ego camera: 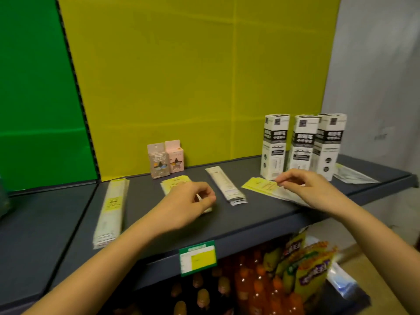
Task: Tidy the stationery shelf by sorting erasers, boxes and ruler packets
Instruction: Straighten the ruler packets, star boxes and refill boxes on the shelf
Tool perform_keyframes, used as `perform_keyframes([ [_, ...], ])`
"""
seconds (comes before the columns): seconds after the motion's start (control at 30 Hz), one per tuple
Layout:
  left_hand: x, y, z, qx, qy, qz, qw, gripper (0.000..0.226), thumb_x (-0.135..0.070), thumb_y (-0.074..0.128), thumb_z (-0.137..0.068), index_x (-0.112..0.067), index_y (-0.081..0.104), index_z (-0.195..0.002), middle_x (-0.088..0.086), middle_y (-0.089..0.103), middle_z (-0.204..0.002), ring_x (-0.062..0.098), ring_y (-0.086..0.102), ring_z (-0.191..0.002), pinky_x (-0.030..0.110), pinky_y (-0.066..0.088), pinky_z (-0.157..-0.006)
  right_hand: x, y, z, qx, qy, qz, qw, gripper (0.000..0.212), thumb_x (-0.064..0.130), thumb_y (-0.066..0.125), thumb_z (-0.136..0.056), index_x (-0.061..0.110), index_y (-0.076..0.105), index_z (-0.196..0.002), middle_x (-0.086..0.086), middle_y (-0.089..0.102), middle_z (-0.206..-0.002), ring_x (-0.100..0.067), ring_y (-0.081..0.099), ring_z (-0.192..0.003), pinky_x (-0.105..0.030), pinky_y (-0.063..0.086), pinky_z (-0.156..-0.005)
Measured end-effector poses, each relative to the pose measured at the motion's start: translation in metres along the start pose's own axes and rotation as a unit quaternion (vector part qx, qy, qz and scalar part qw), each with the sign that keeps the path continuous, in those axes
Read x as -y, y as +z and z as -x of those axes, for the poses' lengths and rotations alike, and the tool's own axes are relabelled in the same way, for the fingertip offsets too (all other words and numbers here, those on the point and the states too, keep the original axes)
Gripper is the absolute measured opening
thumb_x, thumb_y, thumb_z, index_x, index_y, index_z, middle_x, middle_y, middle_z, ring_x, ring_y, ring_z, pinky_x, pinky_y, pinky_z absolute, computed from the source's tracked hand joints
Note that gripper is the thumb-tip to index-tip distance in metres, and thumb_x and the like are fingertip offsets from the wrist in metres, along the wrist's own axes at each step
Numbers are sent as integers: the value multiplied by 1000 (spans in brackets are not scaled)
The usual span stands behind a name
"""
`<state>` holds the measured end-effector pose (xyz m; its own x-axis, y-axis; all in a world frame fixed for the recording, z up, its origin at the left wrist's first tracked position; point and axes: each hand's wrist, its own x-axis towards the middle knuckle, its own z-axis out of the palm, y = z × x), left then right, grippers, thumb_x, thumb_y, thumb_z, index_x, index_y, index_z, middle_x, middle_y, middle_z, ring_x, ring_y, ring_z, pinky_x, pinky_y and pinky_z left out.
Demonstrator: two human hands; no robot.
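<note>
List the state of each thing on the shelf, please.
Eraser boxes: upright, side by side.
Tall white boxes: upright.
Long packet stack: lying flat.
White packet stack: lying flat.
Left hand: grips yellow-labelled packet.
Right hand: pinches second yellow-labelled packet.

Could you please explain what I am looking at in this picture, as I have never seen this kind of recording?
There is no machine here. A person wears a camera on the head, and it looks down at their own bare hands; this single picture is that view. The grey shelf holds three tall boxes, two small boxes at the back, and flat ruler packets lying on it. The right hand pinches a yellow-ended packet. The left hand curls round a second packet. Bottles and snack bags sit below the shelf.
</note>
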<state>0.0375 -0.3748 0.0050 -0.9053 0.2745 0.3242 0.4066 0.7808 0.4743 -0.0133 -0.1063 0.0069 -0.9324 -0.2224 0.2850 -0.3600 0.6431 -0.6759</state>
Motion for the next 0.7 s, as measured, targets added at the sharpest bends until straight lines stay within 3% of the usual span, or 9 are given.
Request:
perform_keyframes([
  [0.13, -38, 44, -33, -21, -18, -14, 1000, 20, -34, 54, -88, -18, 66, -93, -3, 67, -87, 15, 60, -78, 30, 46, -73, -54, -53, 1, 3, 23, -22, 999, 24, 5, 53, -89, 25, 64, -81, 3, 69, -87, -18, 65, -92, -33, 48, -93],
  [0.23, -68, 78, -52, -55, -66, -59, 995, 29, -43, 51, -88, -18, 64, -95, -1, 68, -92, 20, 62, -87, 33, 49, -79, -88, -90, -3, 5, 17, 26, 1000, 20, 6, 51, -91, 19, 66, -89, 6, 66, -83, -5, 61, -83, -13, 47, -78],
  [0.43, -107, 136, -82, -103, -158, -237, 953, 50, -56, 36, -89, -13, 54, -109, 10, 66, -105, 29, 57, -102, 36, 45, -77, -165, -140, -38, -71, 52, 94, 992, 17, 20, 55, -89, 18, 66, -102, -4, 68, -106, -16, 57, -94, -32, 43, -85],
  [0.5, -114, 143, -90, -107, -189, -237, 947, 58, -59, 33, -88, -11, 51, -116, 12, 65, -108, 29, 56, -106, 37, 46, -81, -185, -147, -52, -82, 87, 136, 983, 27, 31, 54, -89, 16, 62, -111, -7, 66, -113, -20, 56, -97, -37, 43, -90],
  [0.6, -123, 149, -99, -105, -244, -206, 942, 76, -69, 32, -83, -9, 43, -128, 12, 62, -117, 30, 53, -114, 38, 45, -86, -203, -147, -70, -18, 147, 209, 967, 55, 55, 47, -86, 13, 51, -122, -11, 58, -124, -31, 53, -112, -39, 43, -85],
  [0.7, -135, 152, -110, -95, -290, -209, 929, 90, -77, 34, -75, -6, 37, -131, 16, 58, -123, 32, 51, -117, 39, 43, -87, -210, -141, -83, 14, 151, 232, 961, 71, 67, 43, -80, 13, 44, -126, -13, 54, -130, -33, 50, -117, -39, 43, -84],
])
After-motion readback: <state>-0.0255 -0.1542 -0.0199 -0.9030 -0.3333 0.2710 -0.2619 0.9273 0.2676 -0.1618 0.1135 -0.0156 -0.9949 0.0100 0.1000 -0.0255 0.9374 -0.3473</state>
